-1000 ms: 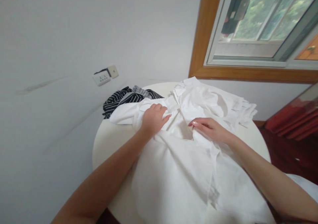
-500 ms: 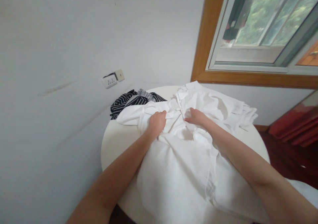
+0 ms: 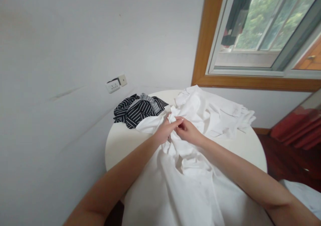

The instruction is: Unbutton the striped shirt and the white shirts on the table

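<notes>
Head view: one big creased white cloth (image 3: 160, 186) is pinched in the left hand (image 3: 163, 131) and right hand (image 3: 189, 132), above one smooth round white table (image 3: 120, 149). One crumpled black-and-white striped fabric bundle (image 3: 142, 111) is seen alongside. Might be two white pieces, tbh can't be told.

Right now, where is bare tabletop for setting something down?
The round white table shows two bare patches: left, between black-and-white striped cloth and left forearm; right, between heaped white cloth and right forearm. Its middle is crowded: left hand and right hand hold bunched white fabric.
</notes>
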Motion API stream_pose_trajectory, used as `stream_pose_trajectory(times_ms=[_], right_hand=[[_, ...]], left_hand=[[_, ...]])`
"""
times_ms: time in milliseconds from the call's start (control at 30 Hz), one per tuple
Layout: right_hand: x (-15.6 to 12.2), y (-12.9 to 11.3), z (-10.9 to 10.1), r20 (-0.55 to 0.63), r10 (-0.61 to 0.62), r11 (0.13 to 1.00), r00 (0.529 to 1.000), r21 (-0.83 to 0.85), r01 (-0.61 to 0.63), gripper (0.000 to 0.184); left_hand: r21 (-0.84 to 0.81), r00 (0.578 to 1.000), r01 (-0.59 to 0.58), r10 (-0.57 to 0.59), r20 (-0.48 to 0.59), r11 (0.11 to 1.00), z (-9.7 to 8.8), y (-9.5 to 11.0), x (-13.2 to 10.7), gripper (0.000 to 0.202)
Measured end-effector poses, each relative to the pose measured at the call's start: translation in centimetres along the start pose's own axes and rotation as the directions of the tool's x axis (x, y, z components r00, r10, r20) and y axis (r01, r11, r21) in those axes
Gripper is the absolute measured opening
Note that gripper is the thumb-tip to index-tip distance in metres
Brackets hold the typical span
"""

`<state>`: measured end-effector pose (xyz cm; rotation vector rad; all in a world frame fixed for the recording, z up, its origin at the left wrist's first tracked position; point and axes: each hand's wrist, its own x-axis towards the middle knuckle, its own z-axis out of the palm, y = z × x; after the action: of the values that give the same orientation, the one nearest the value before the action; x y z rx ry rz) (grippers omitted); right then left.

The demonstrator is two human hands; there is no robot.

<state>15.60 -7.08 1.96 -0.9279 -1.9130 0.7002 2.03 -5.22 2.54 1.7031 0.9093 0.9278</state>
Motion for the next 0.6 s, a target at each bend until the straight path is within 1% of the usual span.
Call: stream_pose_trajectory(times_ms=[33, 100, 133, 167, 200, 233, 267, 300, 333, 367, 400, 433, 467, 500, 533, 567, 600], right_hand=[[-0.6, -0.3, 0.0, 0.030, -0.021, 0.999, 0.999, 0.027, 0.020, 0.033], [-1.8, -1.0, -1.0, 0.098, -0.057, 0.997, 0.994, 0.064, 0.051, 0.040], [-2.3, -1.3, -1.9, 0.138, -0.066, 0.996, 0.988, 0.069, 0.057, 0.043], [-2.9, -1.6, -3.0, 0.173, -0.062, 0.997, 0.983, 0.051, 0.054, 0.043], [-3.3, -1.9, -4.2, 0.202, -0.048, 0.999, 0.978, 0.003, 0.048, 0.041], [-3.7, -2.0, -5.4, 0.189, -0.031, 0.995, 0.981, -0.090, 0.049, 0.035], [-4.0, -1.9, -6.5, 0.121, -0.024, 0.973, 0.992, -0.227, 0.051, 0.031], [-4.2, -1.7, -7.4, 0.024, -0.041, 0.926, 0.999, -0.374, 0.047, 0.029], [-4.4, -1.3, -8.1, -0.076, -0.069, 0.861, 0.995, -0.508, 0.021, 0.030], [-4.6, -0.8, -8.4, -0.161, -0.093, 0.789, 0.983, -0.614, -0.025, 0.036], [-4.7, -0.1, -8.4, -0.215, -0.094, 0.728, 0.972, -0.681, -0.081, 0.049], [-4.9, 0.7, -8.2, -0.236, -0.057, 0.685, 0.970, -0.717, -0.134, 0.064], [-5.0, 1.5, -7.7, -0.230, 0.013, 0.658, 0.973, -0.731, -0.182, 0.077], [-5.2, 2.3, -7.2, -0.204, 0.097, 0.648, 0.974, -0.730, -0.217, 0.084], [-5.3, 2.9, -6.6, -0.169, 0.166, 0.650, 0.971, -0.722, -0.237, 0.085], [-5.5, 3.5, -6.0, -0.133, 0.208, 0.662, 0.969, -0.710, -0.240, 0.081], [-5.6, 3.8, -5.4, -0.107, 0.217, 0.684, 0.970, -0.692, -0.229, 0.074]], left_hand=[[-0.099, 0.999, 0.036, -0.035, 0.018, 0.994, 0.2, 0.4, -0.6, 0.056], [-0.239, 0.993, 0.094, -0.073, 0.096, 0.966, 0.1, 0.8, -1.8, 0.060], [-0.256, 0.989, 0.111, -0.081, 0.125, 0.960, -0.1, 0.8, -2.4, 0.061], [-0.246, 0.987, 0.118, -0.087, 0.132, 0.962, -0.4, 0.6, -3.0, 0.062], [-0.217, 0.989, 0.114, -0.090, 0.116, 0.970, -0.8, 0.3, -3.4, 0.063], [-0.168, 0.993, 0.100, -0.086, 0.084, 0.981, -1.3, -0.1, -3.8, 0.063], [-0.098, 0.997, 0.077, -0.073, 0.040, 0.992, -1.8, -0.5, -4.1, 0.063], [-0.003, 0.999, 0.046, -0.046, -0.006, 0.999, -2.2, -1.0, -4.2, 0.063], [0.114, 0.999, 0.011, -0.005, -0.045, 0.993, -2.6, -1.3, -4.3, 0.064], [0.252, 0.996, -0.027, 0.046, -0.071, 0.967, -2.9, -1.5, -4.3, 0.063], [0.402, 0.991, -0.063, 0.103, -0.079, 0.913, -3.1, -1.5, -4.4, 0.062], [0.551, 0.985, -0.093, 0.159, -0.073, 0.829, -3.2, -1.4, -4.5, 0.058], [0.685, 0.976, -0.108, 0.209, -0.066, 0.721, -3.2, -1.1, -4.7, 0.055], [0.792, 0.966, -0.101, 0.250, -0.067, 0.602, -3.0, -0.8, -5.0, 0.052], [0.870, 0.956, -0.068, 0.282, -0.084, 0.488, -2.8, -0.5, -5.4, 0.052], [0.918, 0.947, -0.012, 0.299, -0.117, 0.397, -2.6, -0.2, -5.8, 0.057], [0.939, 0.941, 0.057, 0.295, -0.164, 0.339, -2.3, -0.1, -6.2, 0.064]])
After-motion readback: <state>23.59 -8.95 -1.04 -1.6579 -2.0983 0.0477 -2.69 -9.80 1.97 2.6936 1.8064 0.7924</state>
